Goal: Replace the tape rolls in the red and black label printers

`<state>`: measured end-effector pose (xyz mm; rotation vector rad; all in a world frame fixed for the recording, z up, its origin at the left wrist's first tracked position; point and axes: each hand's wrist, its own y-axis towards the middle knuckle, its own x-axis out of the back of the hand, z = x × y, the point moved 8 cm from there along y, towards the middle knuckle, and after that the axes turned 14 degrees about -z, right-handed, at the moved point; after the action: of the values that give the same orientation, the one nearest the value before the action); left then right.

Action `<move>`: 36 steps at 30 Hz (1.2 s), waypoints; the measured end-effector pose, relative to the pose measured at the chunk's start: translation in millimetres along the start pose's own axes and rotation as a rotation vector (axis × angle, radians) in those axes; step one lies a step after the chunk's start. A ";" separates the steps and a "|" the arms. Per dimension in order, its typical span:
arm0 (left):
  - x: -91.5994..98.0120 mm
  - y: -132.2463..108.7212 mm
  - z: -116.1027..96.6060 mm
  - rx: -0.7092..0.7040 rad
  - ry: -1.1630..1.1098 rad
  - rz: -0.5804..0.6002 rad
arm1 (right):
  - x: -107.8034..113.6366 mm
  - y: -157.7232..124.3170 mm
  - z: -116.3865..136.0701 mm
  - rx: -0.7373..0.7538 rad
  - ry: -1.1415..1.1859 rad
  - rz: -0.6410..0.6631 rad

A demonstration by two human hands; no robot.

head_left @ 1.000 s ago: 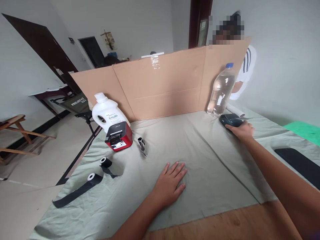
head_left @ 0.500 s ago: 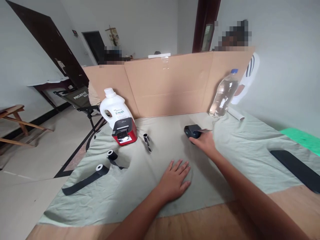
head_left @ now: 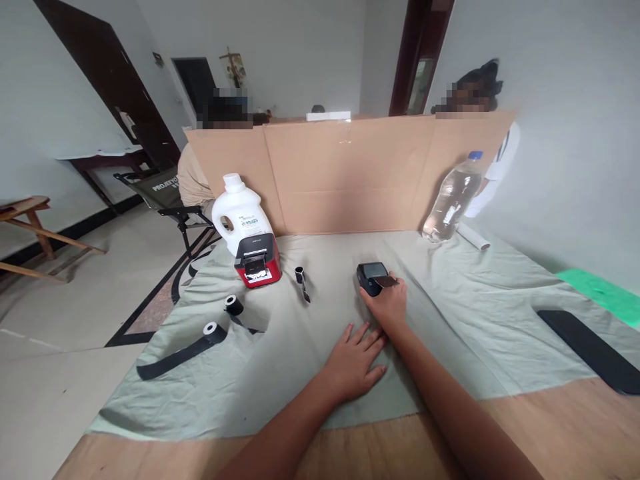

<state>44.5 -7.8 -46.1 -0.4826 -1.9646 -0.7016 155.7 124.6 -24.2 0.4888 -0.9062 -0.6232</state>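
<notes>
My right hand [head_left: 387, 305] is wrapped round a small black handheld device [head_left: 371, 271] with a grey screen, low over the cloth or on it; I cannot tell which. A dark brown strip [head_left: 386, 281] sticks out at the device's near right side, by my fingers. Just nearer to me, my left hand [head_left: 354, 363] lies flat on the pale green cloth [head_left: 280, 380], fingers spread and holding nothing. Left of the device lies a small black roll [head_left: 300, 275] with its end unrolled. Two more black paper rolls, a near one [head_left: 214, 331] and a far one [head_left: 233, 305], trail black strips.
A red and black label printer [head_left: 257, 260] stands before a white detergent jug [head_left: 240, 207]. A cardboard screen [head_left: 350, 173] crosses the back, with two people behind it. At right are a water bottle [head_left: 453, 200], a white tube [head_left: 473, 236] and a black slab [head_left: 590, 350].
My right hand has brought the black device left and nearer to me, turning it so its screen shows. My left hand stays flat on the cloth. The whole view has shifted slightly.
</notes>
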 end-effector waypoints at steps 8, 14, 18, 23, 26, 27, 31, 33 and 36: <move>8.4 0.2 0.1 0.021 -0.045 -0.002 | -8.3 0.4 -8.1 -0.016 0.101 -0.037; 7.0 1.1 2.0 0.023 -0.045 0.006 | -4.5 0.9 -5.6 -0.021 0.129 -0.029; 4.9 1.1 3.0 0.045 -0.088 0.019 | -3.5 2.0 -4.6 -0.020 0.113 -0.042; 5.1 2.0 3.0 0.061 -0.125 0.027 | -4.6 2.5 -6.2 -0.021 0.098 -0.056; 7.2 3.0 2.9 0.057 -0.111 0.024 | -5.4 2.2 -7.8 -0.027 0.099 -0.049; 7.8 3.1 2.8 0.053 -0.102 0.027 | -5.7 2.1 -8.0 -0.025 0.102 -0.045; 8.7 3.1 2.3 0.039 -0.067 0.039 | -6.1 1.6 -7.6 -0.019 0.114 -0.032; 8.5 3.0 2.4 0.039 -0.067 0.038 | -5.3 1.7 -7.1 -0.027 0.124 -0.035; 7.9 2.8 2.6 0.042 -0.076 0.029 | -4.3 1.9 -6.3 -0.037 0.124 -0.036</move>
<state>40.8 -3.7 -39.3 -0.5177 -2.0353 -0.6311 159.4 129.7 -28.8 0.5063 -0.7686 -0.6340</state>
